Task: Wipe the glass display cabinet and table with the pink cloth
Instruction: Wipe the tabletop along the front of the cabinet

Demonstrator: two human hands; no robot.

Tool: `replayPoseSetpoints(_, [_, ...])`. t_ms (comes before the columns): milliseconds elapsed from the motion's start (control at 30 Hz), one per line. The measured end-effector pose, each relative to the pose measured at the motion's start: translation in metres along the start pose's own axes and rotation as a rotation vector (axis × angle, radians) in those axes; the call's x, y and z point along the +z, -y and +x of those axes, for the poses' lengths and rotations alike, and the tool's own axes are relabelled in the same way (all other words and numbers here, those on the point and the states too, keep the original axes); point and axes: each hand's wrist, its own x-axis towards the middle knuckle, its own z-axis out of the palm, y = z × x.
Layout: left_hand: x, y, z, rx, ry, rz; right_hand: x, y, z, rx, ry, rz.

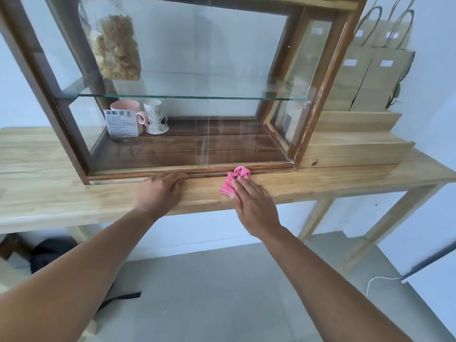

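Note:
A glass display cabinet (318, 95) with a dark wooden frame stands on a light wooden table (49, 188). A crumpled pink cloth (234, 178) lies on the table right in front of the cabinet's lower front rail. My right hand (254, 206) presses flat on the cloth with straight fingers. My left hand (160, 191) rests palm down on the table, its fingertips touching the cabinet's base rail. Part of the cloth is hidden under my right hand.
Inside the cabinet are a pink mug (125, 114), a white patterned cup (155, 119), a printed card (121, 124) and a bag of snacks (118, 48). Brown paper bags (370, 77) stand on a stepped wooden riser (350, 144) at the right. A dark bag (51, 253) lies on the floor.

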Motion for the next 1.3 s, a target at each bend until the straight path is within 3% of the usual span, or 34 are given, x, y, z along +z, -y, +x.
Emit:
replayPoseSetpoints(133, [-0.004,0.006,-0.030,0.068,0.077,0.022,-0.021,-0.094,-0.001,0.419,-0.078,-0.101])
replayPoseSetpoints(267, [-0.007,0.012,-0.058,0.075,0.142,0.119,-0.010,-0.056,0.014,0.615,-0.070,-0.080])
replayPoseSetpoints(333, [-0.012,0.021,-0.070,-0.015,0.129,0.122,0.002,0.002,0.017,0.507,-0.065,-0.055])
replayPoseSetpoints(467, [-0.032,0.056,-0.081,-0.126,0.113,0.144,0.029,0.121,0.017,0.095,-0.010,0.062])
replayPoseSetpoints(600, [-0.062,0.106,-0.080,-0.199,0.173,0.137,0.027,0.136,0.021,-0.181,0.020,0.017])
replayPoseSetpoints(667, [-0.079,0.139,-0.086,-0.212,0.190,0.166,0.022,0.105,0.021,-0.111,-0.018,-0.054])
replayPoseSetpoints(767, [-0.103,0.189,-0.099,-0.344,0.158,0.227,0.018,0.068,0.020,0.217,-0.073,-0.083])
replayPoseSetpoints(867, [-0.122,0.220,-0.104,-0.465,0.139,0.212,0.029,0.105,0.032,0.460,-0.087,-0.093])
replayPoseSetpoints(933, [-0.128,0.226,-0.102,-0.439,0.170,0.205,0.040,0.156,0.040,0.424,-0.082,-0.088])
replayPoseSetpoints(1133, [-0.159,0.253,-0.092,-0.343,0.238,0.077,0.078,0.326,0.055,0.027,-0.015,0.128])
replayPoseSetpoints(1233, [-0.187,0.275,-0.071,-0.568,0.293,-0.377,0.084,0.369,0.064,-0.127,0.034,0.172])
replayPoseSetpoints(1300, [-0.201,0.292,-0.060,-0.709,0.259,-0.753,0.080,0.381,0.069,-0.101,0.050,0.283])
